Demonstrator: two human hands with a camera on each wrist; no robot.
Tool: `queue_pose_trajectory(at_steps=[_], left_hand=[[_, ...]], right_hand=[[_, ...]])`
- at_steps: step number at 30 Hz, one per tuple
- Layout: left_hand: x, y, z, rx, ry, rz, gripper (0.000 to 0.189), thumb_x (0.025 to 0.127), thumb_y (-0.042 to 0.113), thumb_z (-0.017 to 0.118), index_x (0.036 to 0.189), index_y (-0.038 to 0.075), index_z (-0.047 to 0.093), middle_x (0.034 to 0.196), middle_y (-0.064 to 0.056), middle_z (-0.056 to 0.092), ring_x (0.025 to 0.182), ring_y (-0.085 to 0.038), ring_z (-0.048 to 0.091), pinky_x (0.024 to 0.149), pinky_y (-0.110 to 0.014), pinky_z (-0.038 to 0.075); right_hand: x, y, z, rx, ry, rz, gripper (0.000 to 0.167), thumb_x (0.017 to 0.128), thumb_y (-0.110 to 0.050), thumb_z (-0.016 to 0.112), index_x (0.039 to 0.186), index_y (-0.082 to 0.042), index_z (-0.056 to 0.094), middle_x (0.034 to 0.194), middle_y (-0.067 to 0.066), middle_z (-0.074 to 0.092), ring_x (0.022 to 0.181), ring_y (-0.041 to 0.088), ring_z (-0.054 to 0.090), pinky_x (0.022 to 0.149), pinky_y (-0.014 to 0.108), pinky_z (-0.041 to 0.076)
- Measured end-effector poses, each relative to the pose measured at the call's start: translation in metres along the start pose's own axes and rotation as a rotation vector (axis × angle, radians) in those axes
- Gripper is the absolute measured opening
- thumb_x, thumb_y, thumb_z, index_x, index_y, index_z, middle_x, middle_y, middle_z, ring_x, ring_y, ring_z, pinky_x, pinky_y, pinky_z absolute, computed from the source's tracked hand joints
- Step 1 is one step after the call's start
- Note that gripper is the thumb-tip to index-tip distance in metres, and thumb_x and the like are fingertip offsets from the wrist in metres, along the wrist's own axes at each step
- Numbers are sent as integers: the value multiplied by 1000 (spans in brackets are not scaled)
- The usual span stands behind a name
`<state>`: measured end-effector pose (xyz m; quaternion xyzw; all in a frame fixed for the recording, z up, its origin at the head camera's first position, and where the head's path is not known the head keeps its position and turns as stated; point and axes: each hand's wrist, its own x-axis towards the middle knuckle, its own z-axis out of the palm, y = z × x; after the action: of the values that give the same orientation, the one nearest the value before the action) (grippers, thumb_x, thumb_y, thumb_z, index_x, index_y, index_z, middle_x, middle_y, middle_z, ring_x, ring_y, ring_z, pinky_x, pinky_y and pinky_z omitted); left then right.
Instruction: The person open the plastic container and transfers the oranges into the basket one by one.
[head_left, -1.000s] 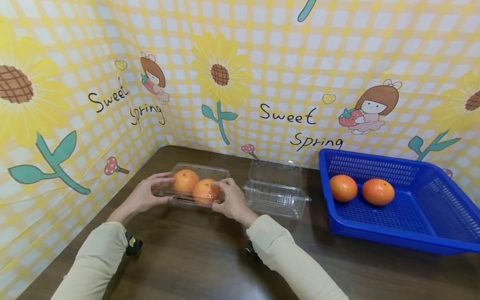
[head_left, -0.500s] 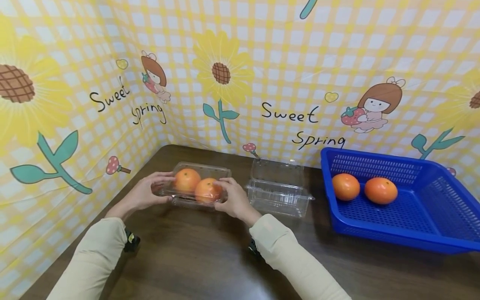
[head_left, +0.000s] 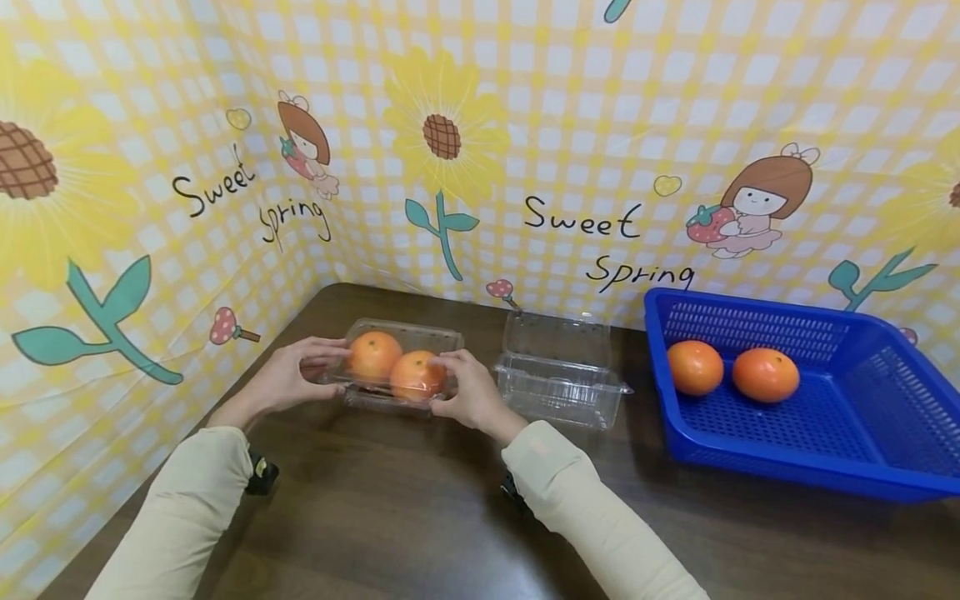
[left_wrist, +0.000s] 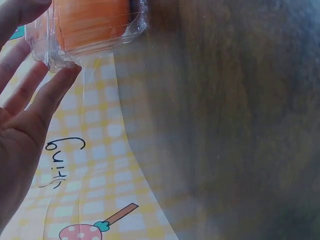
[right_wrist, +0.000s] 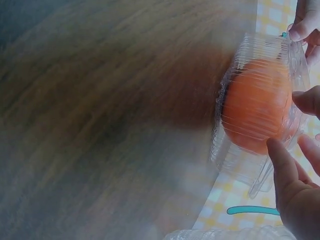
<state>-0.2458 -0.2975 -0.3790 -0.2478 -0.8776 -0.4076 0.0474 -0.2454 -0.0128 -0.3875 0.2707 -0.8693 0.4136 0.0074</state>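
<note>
A clear plastic clamshell box [head_left: 366, 398] with its lid folded over stands on the table, left of the middle. Inside it are two oranges, one [head_left: 375, 357] further back on the left and another [head_left: 417, 377] on the right. My left hand [head_left: 288, 379] holds the box's left end, thumb toward the front and fingers at the back. At the opposite end, my right hand [head_left: 472, 392] pinches the rim between thumb and fingers. Through the ribbed wall in the right wrist view, an orange [right_wrist: 256, 110] shows close to the right fingertips [right_wrist: 275, 147].
Just right of the box stands a second clear clamshell box [head_left: 558, 392], lid raised. Further right, a blue plastic basket [head_left: 757, 454] holds two more oranges [head_left: 765, 375]. A yellow checked cloth [head_left: 480, 167] backs the brown table [head_left: 375, 517].
Both hands keep their hold on the box, nearly still. The head view has shifted slightly; the oranges, second box and basket stay in place.
</note>
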Motion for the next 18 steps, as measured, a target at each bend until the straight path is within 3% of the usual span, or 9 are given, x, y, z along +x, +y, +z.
queue_pose_trajectory(at_steps=[11,18], left_hand=[[1,-7,-1,23,14,-13,47,71,8,74,113,-2,57,124,-19,48,102,-36,52,81,-33,46],[0,-7,0,89,27,3,44,71,7,72,112,-1,58,121,-17,51,98,-33,55,78,-35,47]], right_hand=[[-1,1,-1,53,11,5,49,69,-2,71,116,-4,56,123,11,46,99,24,53,71,21,50],[-2,1,0,18,21,-15,48,70,-5,71,115,-4,57,123,10,48,98,23,54,71,21,49]])
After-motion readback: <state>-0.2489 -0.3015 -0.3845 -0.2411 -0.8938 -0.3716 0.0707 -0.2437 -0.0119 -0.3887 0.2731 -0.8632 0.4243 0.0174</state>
